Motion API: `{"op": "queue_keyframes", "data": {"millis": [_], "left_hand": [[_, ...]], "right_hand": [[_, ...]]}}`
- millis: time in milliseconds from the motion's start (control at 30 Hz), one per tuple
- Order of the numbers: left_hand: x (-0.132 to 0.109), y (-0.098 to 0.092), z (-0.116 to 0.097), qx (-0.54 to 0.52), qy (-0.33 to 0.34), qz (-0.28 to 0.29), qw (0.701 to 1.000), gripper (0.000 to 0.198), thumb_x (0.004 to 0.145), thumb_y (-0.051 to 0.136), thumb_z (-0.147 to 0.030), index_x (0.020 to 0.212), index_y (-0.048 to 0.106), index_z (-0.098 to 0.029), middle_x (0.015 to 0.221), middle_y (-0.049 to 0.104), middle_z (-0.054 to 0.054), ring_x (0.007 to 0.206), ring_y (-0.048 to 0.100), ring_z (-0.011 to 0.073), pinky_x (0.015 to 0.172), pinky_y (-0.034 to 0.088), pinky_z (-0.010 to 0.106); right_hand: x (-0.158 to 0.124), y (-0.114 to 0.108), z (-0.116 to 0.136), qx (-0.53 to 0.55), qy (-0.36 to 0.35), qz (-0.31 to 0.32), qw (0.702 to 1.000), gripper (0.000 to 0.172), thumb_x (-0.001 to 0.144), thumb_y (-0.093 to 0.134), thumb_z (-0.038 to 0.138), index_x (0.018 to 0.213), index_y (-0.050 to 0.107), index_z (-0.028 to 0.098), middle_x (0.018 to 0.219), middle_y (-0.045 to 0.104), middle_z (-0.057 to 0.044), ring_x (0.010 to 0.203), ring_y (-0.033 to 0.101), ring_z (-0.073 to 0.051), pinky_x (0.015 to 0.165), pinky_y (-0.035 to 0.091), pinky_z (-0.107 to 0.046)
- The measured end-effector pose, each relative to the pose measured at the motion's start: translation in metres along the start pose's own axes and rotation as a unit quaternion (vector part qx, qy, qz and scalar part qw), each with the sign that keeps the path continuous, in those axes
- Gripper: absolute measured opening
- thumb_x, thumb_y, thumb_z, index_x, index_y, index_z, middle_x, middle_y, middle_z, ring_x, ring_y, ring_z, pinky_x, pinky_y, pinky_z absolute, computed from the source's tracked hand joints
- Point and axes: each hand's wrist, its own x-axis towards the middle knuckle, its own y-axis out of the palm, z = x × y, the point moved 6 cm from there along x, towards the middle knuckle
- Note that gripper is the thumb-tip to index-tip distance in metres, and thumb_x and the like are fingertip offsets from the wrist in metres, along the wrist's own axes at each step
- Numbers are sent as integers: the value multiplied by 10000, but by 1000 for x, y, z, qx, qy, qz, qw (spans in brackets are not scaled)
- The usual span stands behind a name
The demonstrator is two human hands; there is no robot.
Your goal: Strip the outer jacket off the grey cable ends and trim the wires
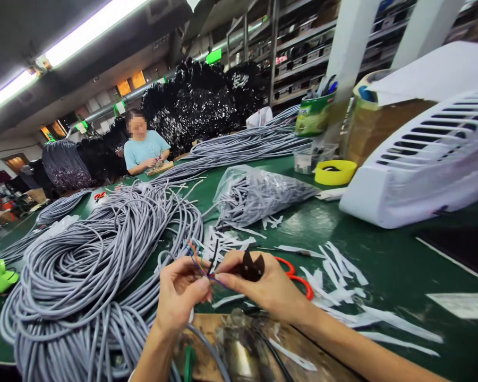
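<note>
My left hand (183, 292) pinches thin coloured wires (197, 258), orange, blue and dark, fanning up from the fingertips. Thumb and forefinger of my right hand (258, 281) meet the same wires close to the left fingertips. Tucked in the right hand are snips, their short dark jaws (253, 266) apart above the forefinger and red handles (306, 286) showing behind the hand. Below both hands is a wooden board (207, 324) with a worn metal fixture (239, 355) on it. A grey cable (211, 347) curves over the board. The fingers partly hide where the wires join.
Coiled grey cables (99, 254) heap on the left. White strips (338, 276) litter the green table (406, 265). Ahead lies a clear bag of cut cables (258, 196); a yellow tape roll (335, 172) and white fan-like housing (426, 159) stand right. A co-worker (145, 146) sits across.
</note>
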Motion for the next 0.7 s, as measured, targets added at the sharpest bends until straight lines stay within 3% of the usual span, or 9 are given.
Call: {"op": "queue_keyframes", "data": {"millis": [100, 200, 300, 367, 467, 500, 600, 700], "left_hand": [[-1, -3, -3, 27, 31, -30, 999, 287, 661, 683, -364, 811, 627, -126, 579, 543, -11, 439, 472, 65, 417, 385, 173], [-2, -5, -8, 102, 60, -77, 990, 217, 714, 635, -327, 814, 619, -135, 641, 579, 7, 468, 498, 71, 445, 426, 175], [-4, -6, -14, 233, 108, -106, 961, 174, 776, 567, -289, 851, 622, -142, 736, 631, 44, 546, 559, 100, 499, 469, 188], [-4, -8, -18, 326, 149, -113, 926, 175, 783, 562, -260, 907, 635, -160, 812, 665, 58, 637, 610, 126, 567, 497, 200], [-4, -8, -26, 406, 235, -101, 878, 173, 765, 588, -219, 923, 655, -197, 830, 686, 40, 710, 636, 136, 637, 507, 201], [-4, -7, -29, 411, 266, -88, 867, 159, 761, 590, -208, 903, 661, -199, 811, 684, 36, 710, 635, 137, 637, 507, 202], [-6, -2, -35, 404, 324, -43, 854, 140, 756, 583, -178, 872, 660, -185, 782, 665, 45, 713, 625, 148, 621, 511, 217], [-6, 1, -36, 408, 324, -30, 853, 155, 767, 565, -162, 896, 649, -179, 804, 648, 54, 735, 616, 152, 639, 513, 235]], "right_hand": [[-1, 0, 3, -85, -27, 22, 996, 358, 740, 564, 493, 625, 602, 156, 551, 585, -17, 505, 493, -118, 477, 380, -235], [5, -11, 4, -237, -33, 5, 971, 320, 796, 513, 422, 636, 606, 161, 546, 571, -3, 494, 477, -114, 473, 354, -228], [11, -25, -1, -424, -2, -9, 906, 193, 808, 535, 324, 822, 633, 158, 766, 653, -51, 687, 578, -170, 614, 411, -255], [13, -29, -11, -525, 48, 32, 849, 217, 809, 547, 289, 943, 620, 135, 928, 654, -111, 836, 598, -230, 699, 426, -296], [13, -27, -24, -555, 80, 161, 812, 287, 792, 582, 315, 994, 622, 114, 1006, 638, -143, 953, 583, -257, 778, 429, -297], [14, -29, -23, -559, 80, 177, 806, 279, 794, 581, 301, 999, 626, 117, 1022, 634, -138, 984, 572, -246, 807, 422, -282], [19, -52, -20, -615, 128, 123, 768, 232, 793, 517, 133, 993, 633, 108, 1043, 621, -152, 1018, 561, -242, 816, 423, -280], [21, -72, -25, -639, 189, 94, 740, 255, 693, 521, 12, 899, 659, 73, 942, 641, -194, 906, 610, -285, 694, 458, -314]]}}
